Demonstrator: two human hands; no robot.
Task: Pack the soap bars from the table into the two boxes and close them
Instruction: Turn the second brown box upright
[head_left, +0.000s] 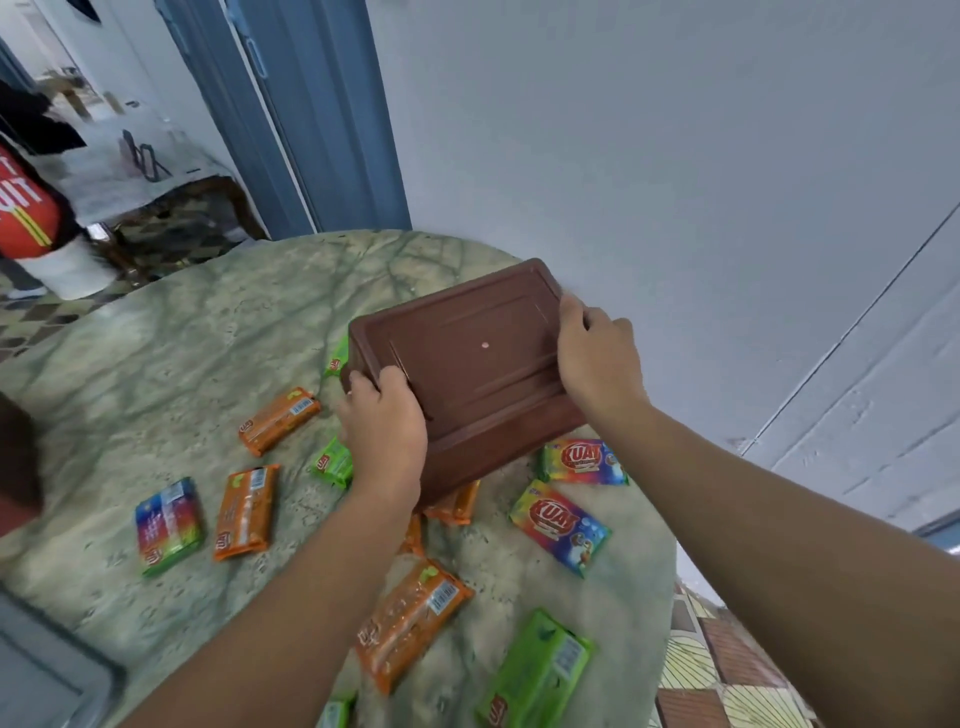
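Observation:
I hold a brown plastic box (470, 364) tilted in the air above the round table (156, 353), its flat ribbed face turned toward me. My left hand (384, 421) grips its near left corner and my right hand (592, 353) grips its far right edge. Wrapped soap bars lie scattered on the table below: orange ones (279, 420) (245, 512) (413, 621), green ones (537, 675) (332, 462), and rainbow-coloured ones (558, 526) (583, 461) (167, 525). Some bars are partly hidden under the box and my arms.
A grey container's corner (47, 670) shows at the bottom left, and a dark brown object (15, 457) sits at the left edge. The table's right rim drops to a tiled floor (727, 675). Another table and a person in red stand at the far left.

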